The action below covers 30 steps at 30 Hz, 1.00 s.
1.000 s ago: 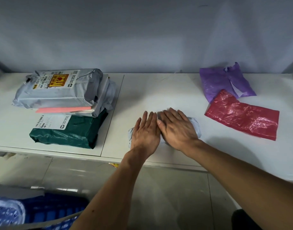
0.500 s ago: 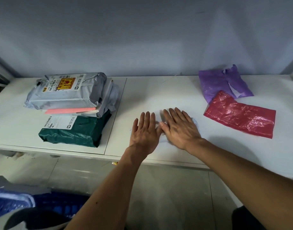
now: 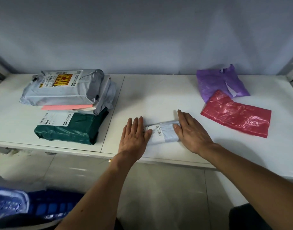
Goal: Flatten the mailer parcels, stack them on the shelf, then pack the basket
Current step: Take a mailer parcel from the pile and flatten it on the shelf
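flattening step: your left hand (image 3: 134, 138) and right hand (image 3: 191, 133), both open flat, press the grey mailer (image 3: 164, 134); next, lift it onto the parcel stack (image 3: 67, 103).

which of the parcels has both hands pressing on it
The small pale grey parcel near the shelf's front edge, lying alone with the left hand and right hand flat on its ends. The green parcel and the others are stacked, untouched.

Labels show, but no wording is legible.

The far-left grey plastic mailer (image 3: 62, 87) bears a white label with a yellow-and-red sticker; the dark green mailer (image 3: 71, 130) beneath bears a white label; the small pale grey mailer (image 3: 165, 133) shows a barcode.
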{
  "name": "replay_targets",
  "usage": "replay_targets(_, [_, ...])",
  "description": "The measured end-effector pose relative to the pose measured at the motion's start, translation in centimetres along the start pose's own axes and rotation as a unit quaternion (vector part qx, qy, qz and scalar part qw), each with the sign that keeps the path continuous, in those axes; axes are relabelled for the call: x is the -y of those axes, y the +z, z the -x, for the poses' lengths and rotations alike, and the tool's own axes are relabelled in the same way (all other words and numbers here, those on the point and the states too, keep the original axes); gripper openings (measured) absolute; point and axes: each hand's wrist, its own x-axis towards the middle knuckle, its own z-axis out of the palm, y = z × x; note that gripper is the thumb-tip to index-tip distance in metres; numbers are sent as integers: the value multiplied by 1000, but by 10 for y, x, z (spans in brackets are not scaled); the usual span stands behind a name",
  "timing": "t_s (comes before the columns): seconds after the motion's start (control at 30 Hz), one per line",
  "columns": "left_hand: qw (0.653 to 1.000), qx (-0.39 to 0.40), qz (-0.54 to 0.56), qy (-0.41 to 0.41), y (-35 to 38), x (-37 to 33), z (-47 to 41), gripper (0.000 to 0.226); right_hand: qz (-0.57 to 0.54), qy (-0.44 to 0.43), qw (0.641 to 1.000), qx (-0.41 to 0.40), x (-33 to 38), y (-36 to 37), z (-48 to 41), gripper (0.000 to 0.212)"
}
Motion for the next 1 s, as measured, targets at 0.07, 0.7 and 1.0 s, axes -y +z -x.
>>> replay_targets(0.07, [1000, 1, -17, 7, 1, 4, -2, 73, 10, -7, 1000, 3, 0, 3, -2, 60])
replay_targets(0.7, [729, -109, 644, -203, -19, 2, 2, 60, -531, 187, 823, -79, 17, -13, 3, 56])
replay_targets(1.0, [718, -71, 665, -195, -7, -7, -2, 48, -432, 192, 876, -96, 19, 12, -5, 50])
